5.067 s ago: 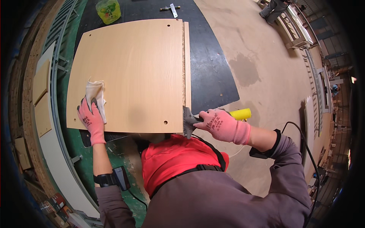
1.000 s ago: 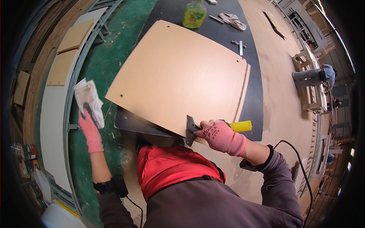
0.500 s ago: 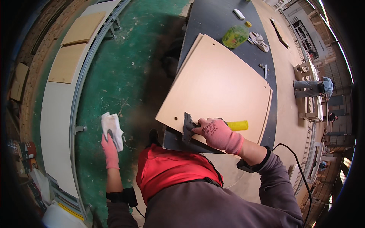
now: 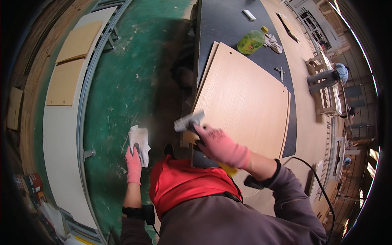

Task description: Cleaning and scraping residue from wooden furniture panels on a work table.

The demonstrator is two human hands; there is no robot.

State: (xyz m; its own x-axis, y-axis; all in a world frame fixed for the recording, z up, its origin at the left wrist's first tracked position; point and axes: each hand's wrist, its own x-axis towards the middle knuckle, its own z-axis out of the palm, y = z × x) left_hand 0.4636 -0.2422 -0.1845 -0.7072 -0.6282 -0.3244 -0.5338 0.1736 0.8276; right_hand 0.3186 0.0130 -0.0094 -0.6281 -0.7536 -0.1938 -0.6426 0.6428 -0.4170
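While blurred, right hand [image 4: 222,147] clamped on scraper [image 4: 188,121], left hand [image 4: 133,164] gripping cloth [image 4: 139,139].

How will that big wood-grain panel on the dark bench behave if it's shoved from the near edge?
The panel is broad, thin and flat, so it probably slides as one stiff sheet rather than flexing. It lies on another board, so it may skate sideways fairly easily. The right hand holds a scraper at its near corner; an off-centre push there would likely pivot it.
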